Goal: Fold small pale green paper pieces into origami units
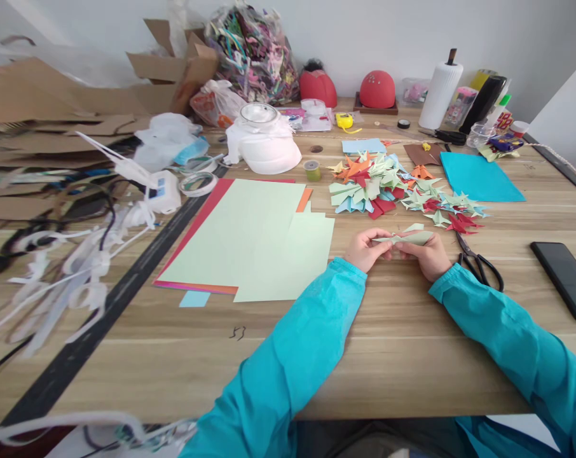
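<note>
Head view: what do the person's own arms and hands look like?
The left sleeve and right sleeve are plain bright turquoise-blue, loose and creased, with gathered cuffs. The left hand and right hand are bare, without gloves.

A black handwritten mark, seemingly to be read as "53", is borne by the light brown wood-grain tabletop, near a small light blue paper slip. Orange printing is carried by a crumpled white translucent plastic bag, but its wording cannot be made out.
</note>
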The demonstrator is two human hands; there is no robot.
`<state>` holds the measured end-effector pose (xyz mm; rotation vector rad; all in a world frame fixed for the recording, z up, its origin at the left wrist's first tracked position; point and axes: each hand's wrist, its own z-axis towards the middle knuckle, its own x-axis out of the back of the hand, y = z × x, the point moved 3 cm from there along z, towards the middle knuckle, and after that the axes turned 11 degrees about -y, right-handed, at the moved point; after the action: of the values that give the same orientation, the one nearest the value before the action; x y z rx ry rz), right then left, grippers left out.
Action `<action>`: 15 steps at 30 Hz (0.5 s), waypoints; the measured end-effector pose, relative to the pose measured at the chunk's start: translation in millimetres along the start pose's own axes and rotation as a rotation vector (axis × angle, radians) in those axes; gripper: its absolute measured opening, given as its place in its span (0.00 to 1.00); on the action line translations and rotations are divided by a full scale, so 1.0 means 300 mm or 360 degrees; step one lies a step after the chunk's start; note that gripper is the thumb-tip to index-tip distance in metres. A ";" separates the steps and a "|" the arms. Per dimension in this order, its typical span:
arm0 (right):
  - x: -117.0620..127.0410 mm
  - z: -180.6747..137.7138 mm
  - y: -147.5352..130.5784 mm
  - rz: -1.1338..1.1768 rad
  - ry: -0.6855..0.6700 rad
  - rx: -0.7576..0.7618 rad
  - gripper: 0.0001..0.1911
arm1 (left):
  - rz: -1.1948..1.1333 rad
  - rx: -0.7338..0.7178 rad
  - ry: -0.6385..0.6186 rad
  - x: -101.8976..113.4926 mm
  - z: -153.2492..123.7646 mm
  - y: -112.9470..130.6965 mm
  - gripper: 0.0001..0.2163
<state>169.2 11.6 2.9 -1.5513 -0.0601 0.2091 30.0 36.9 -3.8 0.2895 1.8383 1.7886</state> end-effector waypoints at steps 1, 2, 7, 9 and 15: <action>0.000 0.001 0.001 0.0012 -0.0012 0.0003 0.12 | 0.0012 -0.0009 0.0002 -0.001 0.000 0.000 0.10; 0.000 0.001 0.001 0.0020 -0.0022 0.0005 0.12 | 0.0023 -0.0019 0.0002 -0.002 0.000 0.001 0.10; 0.000 0.002 0.005 0.0025 0.0003 -0.0029 0.12 | 0.0008 -0.0027 -0.0013 -0.001 0.000 0.001 0.10; -0.002 0.001 0.004 0.0038 0.0005 -0.0026 0.13 | -0.0023 -0.0013 0.0007 0.002 0.001 -0.003 0.11; -0.004 0.002 -0.003 -0.0015 -0.0023 0.0021 0.10 | -0.0168 0.0040 0.0040 0.006 0.000 -0.011 0.10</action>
<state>168.0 11.9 3.8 -1.5359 -0.0770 0.2132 29.3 37.4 -7.3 0.1768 1.8592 1.7055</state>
